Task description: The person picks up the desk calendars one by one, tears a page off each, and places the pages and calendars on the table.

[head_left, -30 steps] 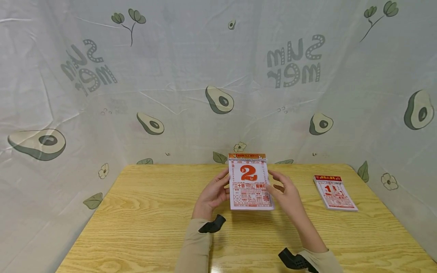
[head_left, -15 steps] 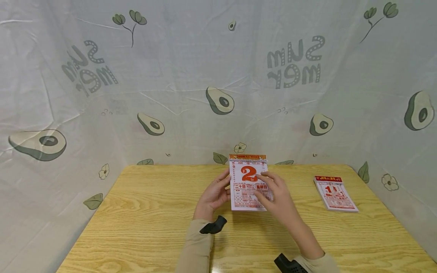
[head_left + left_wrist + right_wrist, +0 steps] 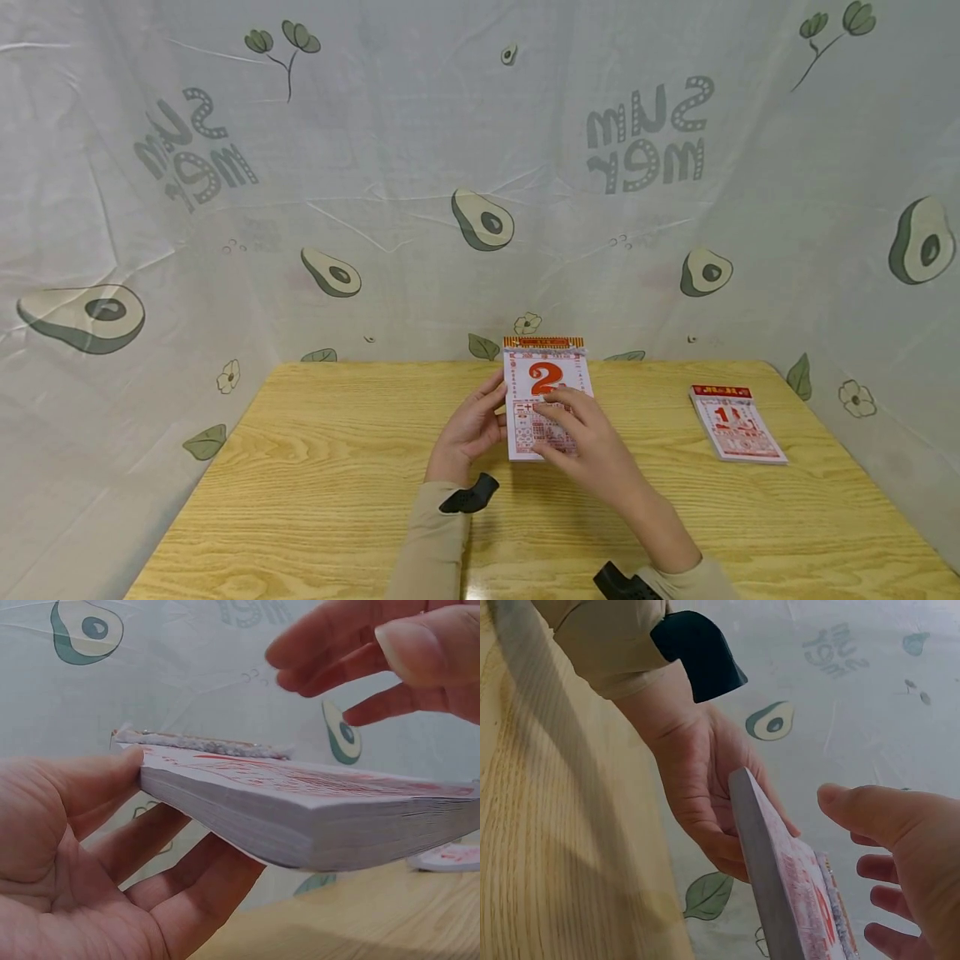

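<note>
Above the wooden table [image 3: 337, 450], the left hand [image 3: 465, 427] pinches the calendar [image 3: 546, 379] by its left edge; the right hand [image 3: 600, 454] hovers over it, fingers spread. Light and bendy, I'd guess (thin leaves crease easily), so grip the thick side.

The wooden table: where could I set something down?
The widest bare patch of the wooden table lies between its left edge and the left hand. A smaller one separates the right hand from the flat-lying tear-off calendar. The middle is crowded: both hands surround the raised tear-off calendar.
</note>
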A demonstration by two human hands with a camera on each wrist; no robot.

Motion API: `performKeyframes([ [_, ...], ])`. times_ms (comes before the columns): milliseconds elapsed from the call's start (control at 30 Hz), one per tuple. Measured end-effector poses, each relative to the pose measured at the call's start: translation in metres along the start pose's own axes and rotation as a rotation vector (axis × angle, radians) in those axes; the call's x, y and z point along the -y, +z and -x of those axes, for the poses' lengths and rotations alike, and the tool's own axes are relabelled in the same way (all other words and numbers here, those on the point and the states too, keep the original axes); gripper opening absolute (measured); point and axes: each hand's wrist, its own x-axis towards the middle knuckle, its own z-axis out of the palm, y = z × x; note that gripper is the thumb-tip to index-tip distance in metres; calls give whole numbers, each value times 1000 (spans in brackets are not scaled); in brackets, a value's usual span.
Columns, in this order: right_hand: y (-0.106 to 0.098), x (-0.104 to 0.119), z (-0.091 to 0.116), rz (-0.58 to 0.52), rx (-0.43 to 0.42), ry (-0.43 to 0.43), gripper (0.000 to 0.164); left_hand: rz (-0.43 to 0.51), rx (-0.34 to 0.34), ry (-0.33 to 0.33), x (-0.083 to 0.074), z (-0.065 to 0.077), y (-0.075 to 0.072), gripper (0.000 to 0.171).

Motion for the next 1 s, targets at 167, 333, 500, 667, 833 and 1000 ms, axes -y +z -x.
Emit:
performKeyframes([
  [167, 5, -1, 1, 6, 28, -39, 49, 6, 2, 5, 0, 0, 1, 51],
  [333, 7, -2, 3, 32, 66, -50, 48, 15, 1, 11, 0, 0, 1, 50],
  [500, 6, -1, 4, 47, 101, -35, 47, 21, 2, 17, 2, -1, 0, 48],
  [667, 6, 0, 4, 54, 117, -25, 46, 52, -22, 5, 6, -5, -4, 47],
  [833, 5, 0, 4, 54, 126, -17, 43, 62, -45, 0, 9, -8, -6, 46],
  [1000, 4, 1, 4, 55, 127, -8, 38, 48, -53, 7, 11, -9, -7, 46],
])
